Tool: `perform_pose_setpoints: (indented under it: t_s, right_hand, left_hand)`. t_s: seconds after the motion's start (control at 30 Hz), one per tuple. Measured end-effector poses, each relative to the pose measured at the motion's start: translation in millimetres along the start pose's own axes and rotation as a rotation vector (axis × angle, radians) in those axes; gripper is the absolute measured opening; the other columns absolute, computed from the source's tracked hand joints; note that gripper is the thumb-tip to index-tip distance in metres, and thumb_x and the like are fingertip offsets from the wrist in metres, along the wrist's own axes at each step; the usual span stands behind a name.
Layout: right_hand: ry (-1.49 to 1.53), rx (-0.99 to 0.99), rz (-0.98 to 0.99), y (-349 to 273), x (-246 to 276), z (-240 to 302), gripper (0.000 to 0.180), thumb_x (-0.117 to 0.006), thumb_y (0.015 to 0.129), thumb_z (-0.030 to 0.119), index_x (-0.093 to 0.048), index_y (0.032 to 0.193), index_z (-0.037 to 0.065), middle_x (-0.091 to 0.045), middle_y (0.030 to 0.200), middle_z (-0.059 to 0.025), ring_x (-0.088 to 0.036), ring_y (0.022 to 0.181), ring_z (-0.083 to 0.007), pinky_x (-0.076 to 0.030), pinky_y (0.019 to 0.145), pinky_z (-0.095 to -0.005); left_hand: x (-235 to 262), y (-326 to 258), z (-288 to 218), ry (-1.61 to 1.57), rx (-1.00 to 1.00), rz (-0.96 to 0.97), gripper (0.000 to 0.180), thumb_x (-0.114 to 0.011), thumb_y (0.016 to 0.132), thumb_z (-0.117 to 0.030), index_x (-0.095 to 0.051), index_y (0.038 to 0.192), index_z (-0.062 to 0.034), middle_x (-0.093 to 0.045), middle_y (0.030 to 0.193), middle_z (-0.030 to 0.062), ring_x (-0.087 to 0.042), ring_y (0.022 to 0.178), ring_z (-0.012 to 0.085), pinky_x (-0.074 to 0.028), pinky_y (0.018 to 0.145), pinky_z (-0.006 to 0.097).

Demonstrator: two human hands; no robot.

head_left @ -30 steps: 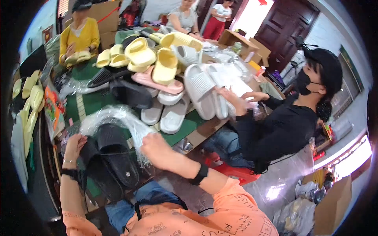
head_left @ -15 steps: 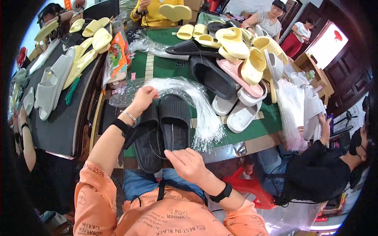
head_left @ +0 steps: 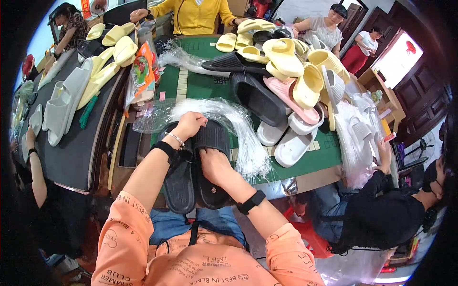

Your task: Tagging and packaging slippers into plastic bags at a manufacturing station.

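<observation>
A pair of black slippers [head_left: 180,193] lies side by side at the table edge in front of me, toes pointing away. My left hand [head_left: 192,125] is over the straps, fingers pinched together at the right slipper's strap [head_left: 213,137]; whatever is between them is too small to make out. Into the right slipper's opening reaches my right hand [head_left: 213,164], its fingertips hidden under the strap. Just beyond the slippers, a bundle of thin white plastic strands [head_left: 248,148] spills out of a clear plastic bag [head_left: 155,114].
Yellow slippers [head_left: 284,53], a pink slipper [head_left: 292,99], white slippers [head_left: 293,148] and more black slippers [head_left: 257,97] are heaped right of centre. Grey slippers [head_left: 68,105] lie on the left table [head_left: 62,162]. Several people sit around; one person [head_left: 381,209] handles plastic bags at right.
My right hand has moved forward from the slippers' heel end into the right slipper. My left hand has shifted right, onto the straps. Across the table, the person in yellow no longer holds up a slipper.
</observation>
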State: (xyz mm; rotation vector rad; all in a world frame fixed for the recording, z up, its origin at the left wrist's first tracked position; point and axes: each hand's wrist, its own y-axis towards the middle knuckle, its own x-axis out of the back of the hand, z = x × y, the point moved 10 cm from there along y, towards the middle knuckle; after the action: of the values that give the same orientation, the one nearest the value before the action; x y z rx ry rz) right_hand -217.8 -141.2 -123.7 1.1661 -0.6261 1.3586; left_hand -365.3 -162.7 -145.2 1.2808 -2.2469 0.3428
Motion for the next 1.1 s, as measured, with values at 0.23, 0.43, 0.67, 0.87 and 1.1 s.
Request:
perform_pose_setpoints:
  t_s: [0.23,0.43,0.67,0.87,1.1]
  right_hand:
    - [0.022,-0.108,0.198,7.4,-21.8,-9.1,0.018,-0.048,0.077,0.008,-0.056,0.090,0.000,-0.060,0.083,-0.0201,-0.060,0.076,-0.0350,-0.049,0.062,-0.0420]
    - [-0.087,0.093,0.084,1.0,23.5,23.4,0.016,-0.048,0.077,0.009,-0.055,0.088,0.000,-0.058,0.085,-0.0200,-0.057,0.076,-0.0347,-0.047,0.064,-0.0415]
    - [0.258,-0.182,-0.531,71.5,54.4,-52.0,0.018,-0.049,0.080,0.010,-0.059,0.089,-0.001,-0.062,0.079,-0.0172,-0.059,0.078,-0.0334,-0.046,0.069,-0.0415]
    - [0.795,-0.313,-0.275,98.3,1.6,-69.5,0.024,-0.049,0.085,0.014,-0.058,0.098,-0.004,-0.062,0.071,-0.0116,-0.058,0.061,-0.0203,-0.045,0.059,-0.0307]
    - [1.045,-0.379,-0.471,75.2,-3.3,-86.9,0.020,-0.046,0.089,0.015,-0.058,0.091,0.000,-0.057,0.075,-0.0025,-0.051,0.071,-0.0079,-0.041,0.067,-0.0225]
  left_hand:
    - [-6.1,-5.4,8.2,-0.326,0.178,0.035,0.023,-0.056,0.084,-0.017,-0.065,0.092,0.0032,-0.066,0.079,0.0083,-0.056,0.070,0.0095,-0.044,0.067,0.024]
    - [9.7,-11.7,12.9,-0.418,0.182,0.010,0.025,-0.055,0.086,-0.022,-0.064,0.094,-0.0012,-0.056,0.075,-0.0038,-0.044,0.063,0.0044,-0.035,0.057,0.019]
    - [13.8,-21.7,-9.0,-0.796,0.088,-0.097,0.027,-0.049,0.090,-0.024,-0.059,0.109,-0.0085,-0.051,0.079,-0.0073,-0.032,0.053,0.0015,-0.027,0.050,0.017]
    - [25.5,-28.9,2.2,-0.811,0.070,-0.165,0.028,-0.047,0.091,-0.020,-0.056,0.113,-0.0042,-0.049,0.068,-0.0083,-0.029,0.051,0.0006,-0.026,0.047,0.017]
    - [16.7,-29.5,-0.9,-0.730,0.058,-0.130,0.031,-0.047,0.091,-0.015,-0.052,0.118,-0.0014,-0.046,0.071,-0.0086,-0.031,0.056,0.0019,-0.026,0.050,0.015]
